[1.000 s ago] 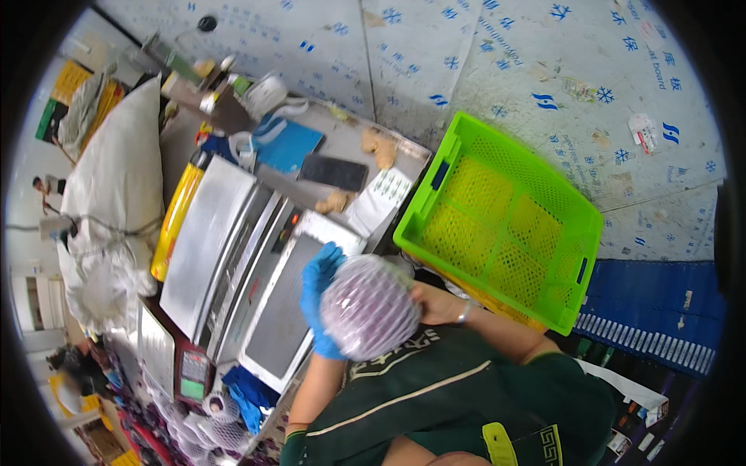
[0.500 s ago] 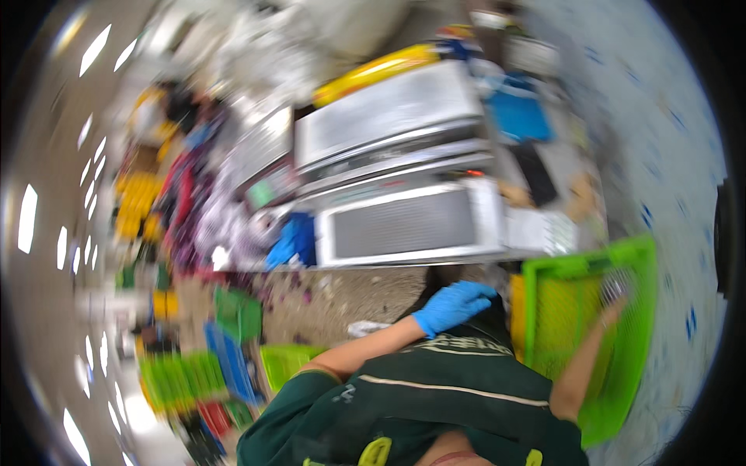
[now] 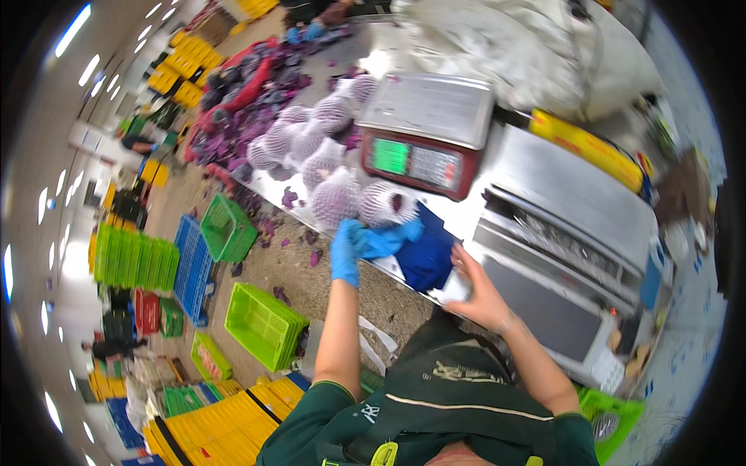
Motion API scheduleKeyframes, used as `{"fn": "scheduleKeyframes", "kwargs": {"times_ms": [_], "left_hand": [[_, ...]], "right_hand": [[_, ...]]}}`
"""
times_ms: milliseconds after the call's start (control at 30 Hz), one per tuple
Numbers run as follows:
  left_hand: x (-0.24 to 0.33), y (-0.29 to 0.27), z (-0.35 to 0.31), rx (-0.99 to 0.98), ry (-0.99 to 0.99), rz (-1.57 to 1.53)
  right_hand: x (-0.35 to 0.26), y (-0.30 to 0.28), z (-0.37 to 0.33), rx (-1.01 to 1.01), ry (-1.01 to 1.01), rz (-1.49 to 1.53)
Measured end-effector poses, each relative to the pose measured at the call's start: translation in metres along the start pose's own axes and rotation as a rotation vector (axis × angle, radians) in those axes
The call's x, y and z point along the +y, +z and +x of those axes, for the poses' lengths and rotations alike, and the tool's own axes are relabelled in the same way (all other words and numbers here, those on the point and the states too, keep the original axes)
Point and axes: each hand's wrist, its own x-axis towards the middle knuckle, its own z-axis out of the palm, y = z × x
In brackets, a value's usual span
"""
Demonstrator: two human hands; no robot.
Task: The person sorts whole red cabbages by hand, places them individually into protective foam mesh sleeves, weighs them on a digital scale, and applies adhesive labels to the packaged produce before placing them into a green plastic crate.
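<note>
My left hand [image 3: 346,256], in a blue glove, is at the table's front edge. Its fingers are closed on a limp light-blue glove [image 3: 392,239]. That glove lies against a folded dark-blue cloth [image 3: 427,260]. My right hand [image 3: 482,295] is bare, with fingers apart, at the right edge of the cloth; whether it touches the cloth I cannot tell. Round purple heads in white foam nets [image 3: 336,200] are heaped just beyond my left hand. Behind the cloth stands a red scale [image 3: 427,116] with a steel pan and a lit green display.
A flat steel machine with a grey plate [image 3: 536,307] fills the table's right. Purple leaves [image 3: 233,128] are piled at the far left. Green crates [image 3: 264,326] stand on the floor at left. A green basket [image 3: 622,415] holding a netted head is at lower right.
My view has swung left along the table. My right hand has left the green basket for the blue cloth. My left hand has moved from my body to the table and taken the light-blue glove.
</note>
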Motion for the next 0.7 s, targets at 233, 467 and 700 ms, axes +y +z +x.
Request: {"fn": "scheduleKeyframes", "kwargs": {"times_ms": [233,467,700], "left_hand": [[-0.039,0.026,0.059,-0.114,0.069,0.084],[-0.002,0.127,-0.095,-0.517,0.037,-0.035],[-0.056,0.345,-0.177,-1.008,0.633,0.781]], "right_hand": [[0.077,0.070,0.249,-0.005,-0.048,-0.616],[-0.037,-0.016,0.108,0.534,-0.241,-0.668],[-0.007,-0.243,-0.037,0.852,0.110,-0.235]]}}
